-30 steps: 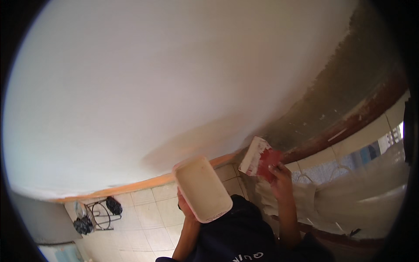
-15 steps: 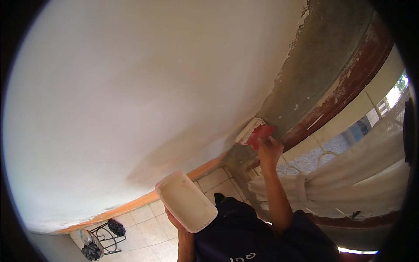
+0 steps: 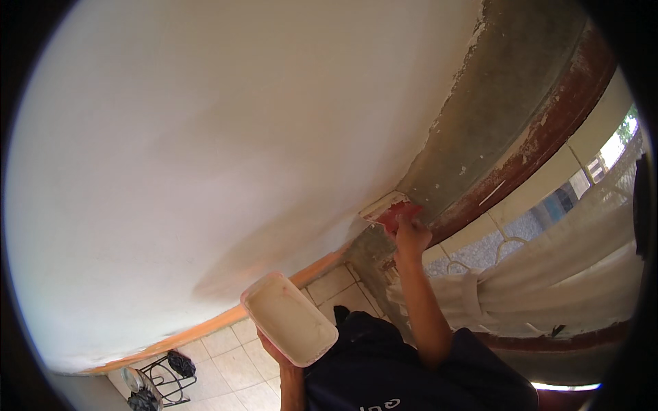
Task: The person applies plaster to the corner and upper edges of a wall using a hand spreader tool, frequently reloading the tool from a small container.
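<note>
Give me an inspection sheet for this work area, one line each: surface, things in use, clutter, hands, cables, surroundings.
Surface: white wall beside a bare grey strip, ragged edge between them.
Things in use: rectangular tub holding pale paste; red-and-white scraper near that edge, wall contact unclear.
Clutter: black metal stand on the floor, black plastic bags around it.
Hands: left supports the tub, fingers partly hidden; right grips the scraper.
Cables: nothing seen.
Surroundings: tiled floor, pale curtain, window.
</note>
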Motion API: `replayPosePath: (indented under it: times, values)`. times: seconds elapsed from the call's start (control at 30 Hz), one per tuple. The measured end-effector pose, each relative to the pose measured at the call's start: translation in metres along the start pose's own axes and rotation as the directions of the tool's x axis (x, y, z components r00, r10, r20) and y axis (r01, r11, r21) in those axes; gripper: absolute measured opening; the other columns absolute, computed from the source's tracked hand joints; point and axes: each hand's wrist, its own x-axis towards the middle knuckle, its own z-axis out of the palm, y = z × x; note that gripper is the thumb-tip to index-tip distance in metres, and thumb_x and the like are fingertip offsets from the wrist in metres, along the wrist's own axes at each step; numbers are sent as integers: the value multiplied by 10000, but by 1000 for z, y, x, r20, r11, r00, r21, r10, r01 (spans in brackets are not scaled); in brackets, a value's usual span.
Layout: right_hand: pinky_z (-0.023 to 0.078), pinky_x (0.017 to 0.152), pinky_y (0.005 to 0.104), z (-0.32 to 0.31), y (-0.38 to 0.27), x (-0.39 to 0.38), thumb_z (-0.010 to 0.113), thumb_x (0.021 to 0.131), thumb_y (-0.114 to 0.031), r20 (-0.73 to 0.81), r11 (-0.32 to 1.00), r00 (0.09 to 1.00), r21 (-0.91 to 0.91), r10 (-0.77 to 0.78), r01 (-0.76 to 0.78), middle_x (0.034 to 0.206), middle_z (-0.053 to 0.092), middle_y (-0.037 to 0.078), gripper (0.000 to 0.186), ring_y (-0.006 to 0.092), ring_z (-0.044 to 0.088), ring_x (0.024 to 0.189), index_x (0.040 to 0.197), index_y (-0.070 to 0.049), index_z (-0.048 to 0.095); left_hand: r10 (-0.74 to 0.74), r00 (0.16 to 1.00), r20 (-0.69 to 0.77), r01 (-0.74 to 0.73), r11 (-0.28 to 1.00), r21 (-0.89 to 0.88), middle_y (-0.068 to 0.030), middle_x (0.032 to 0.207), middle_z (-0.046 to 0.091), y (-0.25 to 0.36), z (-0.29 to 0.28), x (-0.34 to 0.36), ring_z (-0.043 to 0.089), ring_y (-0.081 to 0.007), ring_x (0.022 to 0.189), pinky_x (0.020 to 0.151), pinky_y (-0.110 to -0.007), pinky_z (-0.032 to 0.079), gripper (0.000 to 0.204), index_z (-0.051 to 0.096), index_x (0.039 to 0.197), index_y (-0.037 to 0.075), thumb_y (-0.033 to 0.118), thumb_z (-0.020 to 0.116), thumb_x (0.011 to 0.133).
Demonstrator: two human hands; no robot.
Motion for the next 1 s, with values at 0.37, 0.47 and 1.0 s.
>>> replayPosePath:
  times: [0.37,0.47,1.0]
  values:
    - [609,715,350,29,-39,34,563,833,5,207,963,978,258,20,-75,784,595,140,63,222,623,693,852,62,546,-17,1000,15,17,999,-35,-51,1045,587,5,14,-2,611,-174,918,773,-323,555,381,481,1159,92,385,295,1004]
    - [606,698,348,32,-61,24,562,835,-15,228,965,967,255,-115,55,775,599,132,73,213,620,679,846,57,557,76,992,97,-79,996,29,-48,1031,591,2,-7,5,616,-166,896,757,-311,558,360,482,1150,75,344,285,1014]
    - [464,553,247,-45,-94,-104,613,804,-23,342,968,938,209,59,-137,818,609,63,67,131,576,650,858,14,598,-60,996,69,63,997,-43,-75,1158,568,4,12,-4,593,-225,1011,842,-385,535,489,447,1269,95,461,300,980]
